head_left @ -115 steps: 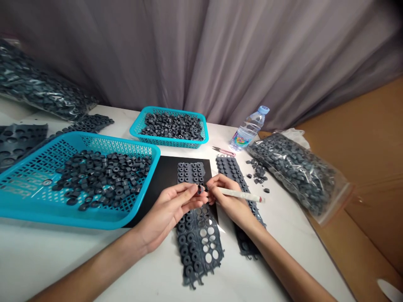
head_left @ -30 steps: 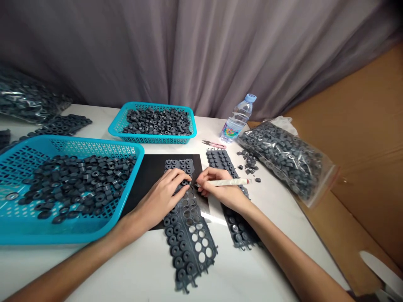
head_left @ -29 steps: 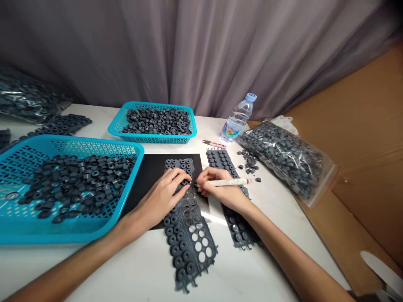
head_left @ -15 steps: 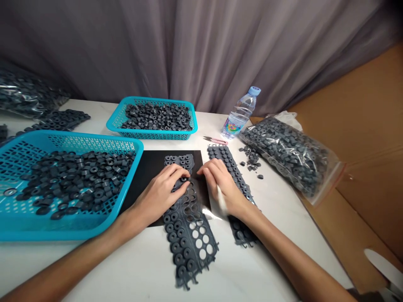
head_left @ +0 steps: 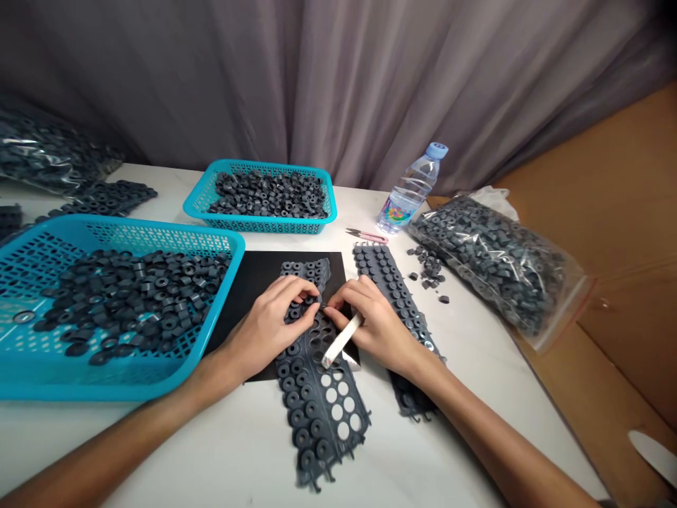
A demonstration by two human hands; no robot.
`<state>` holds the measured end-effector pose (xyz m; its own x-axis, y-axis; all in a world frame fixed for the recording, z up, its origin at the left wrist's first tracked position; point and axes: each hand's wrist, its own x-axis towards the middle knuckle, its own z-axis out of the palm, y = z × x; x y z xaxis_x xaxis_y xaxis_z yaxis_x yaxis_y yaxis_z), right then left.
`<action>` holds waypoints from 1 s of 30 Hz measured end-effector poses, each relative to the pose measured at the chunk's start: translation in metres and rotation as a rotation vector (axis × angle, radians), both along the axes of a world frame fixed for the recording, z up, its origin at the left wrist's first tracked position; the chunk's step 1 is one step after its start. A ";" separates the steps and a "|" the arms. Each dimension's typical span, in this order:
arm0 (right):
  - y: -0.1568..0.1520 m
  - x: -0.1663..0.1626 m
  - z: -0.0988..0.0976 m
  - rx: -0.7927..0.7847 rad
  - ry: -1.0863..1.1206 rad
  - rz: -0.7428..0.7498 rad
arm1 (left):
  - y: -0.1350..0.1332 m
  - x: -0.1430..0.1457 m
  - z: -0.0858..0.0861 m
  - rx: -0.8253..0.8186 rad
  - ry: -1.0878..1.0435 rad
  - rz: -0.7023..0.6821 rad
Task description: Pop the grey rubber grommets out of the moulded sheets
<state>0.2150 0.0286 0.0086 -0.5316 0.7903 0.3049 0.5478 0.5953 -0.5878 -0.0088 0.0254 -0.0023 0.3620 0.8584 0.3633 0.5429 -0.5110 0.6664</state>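
Observation:
A dark grey moulded rubber sheet [head_left: 309, 406] lies in front of me, studded with small rings on its left part and punched with round holes on its right part. My left hand [head_left: 278, 317] is closed over its upper half, thumb and forefinger pinching at the sheet; a small dark bit shows at the fingertips. Close by on the right, my right hand [head_left: 373, 317] is closed around a pale stick-like tool [head_left: 341, 342], which slants down over the holes. Its thumb and forefinger meet near the left fingertips, hiding what they pinch. A black mat [head_left: 246, 279] lies beneath.
A second rubber sheet [head_left: 388, 279] passes under my right forearm. Blue baskets of rings stand left [head_left: 238, 271] and behind [head_left: 259, 224]. Pink-handled snips [head_left: 373, 236], a water bottle [head_left: 410, 194], loose pieces [head_left: 429, 268] and a filled plastic bag [head_left: 491, 261] are at right.
My right hand has moved left and slightly down to the left fingertips. The pale tool has swung from near upright to slanting down-left over the sheet. The view has shifted slightly.

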 end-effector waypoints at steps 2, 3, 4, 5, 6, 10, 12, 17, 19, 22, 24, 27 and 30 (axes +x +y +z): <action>-0.001 0.000 -0.001 0.004 0.002 -0.005 | 0.000 0.000 -0.001 0.002 0.006 -0.009; -0.001 0.000 -0.003 0.006 -0.001 -0.011 | 0.000 -0.001 -0.001 0.002 0.010 -0.014; 0.000 0.000 -0.004 0.010 -0.006 -0.022 | 0.000 -0.001 -0.002 0.002 0.012 -0.016; 0.000 0.000 -0.005 0.014 -0.014 -0.037 | 0.000 -0.001 -0.002 0.002 0.014 -0.017; 0.001 0.000 -0.005 0.018 -0.021 -0.057 | 0.000 -0.002 -0.003 0.000 0.017 -0.016; 0.001 0.000 -0.001 0.025 -0.001 -0.136 | -0.002 -0.003 -0.004 0.005 0.077 0.005; 0.000 0.001 0.005 0.015 0.082 -0.163 | -0.003 -0.002 -0.004 0.033 0.133 0.025; -0.007 0.002 0.014 -0.275 0.370 -0.244 | 0.000 -0.002 -0.003 0.078 0.210 0.016; -0.007 0.000 0.013 -0.416 0.431 -0.255 | 0.002 -0.002 -0.003 0.087 0.240 0.012; -0.005 -0.003 0.011 -0.541 0.439 -0.230 | 0.002 -0.003 -0.003 0.099 0.269 0.008; -0.003 -0.004 0.010 -0.599 0.417 -0.199 | 0.002 -0.003 -0.004 0.109 0.272 0.011; -0.002 -0.005 0.007 -0.644 0.414 -0.185 | 0.000 -0.002 -0.005 0.137 0.276 0.028; -0.002 -0.006 0.003 -0.660 0.466 -0.193 | 0.001 -0.001 -0.006 0.152 0.264 0.033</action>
<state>0.2086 0.0267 0.0120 -0.3018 0.9483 -0.0981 0.2191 -0.0311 -0.9752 -0.0102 0.0260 -0.0083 0.4340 0.8141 0.3858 0.7052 -0.5735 0.4169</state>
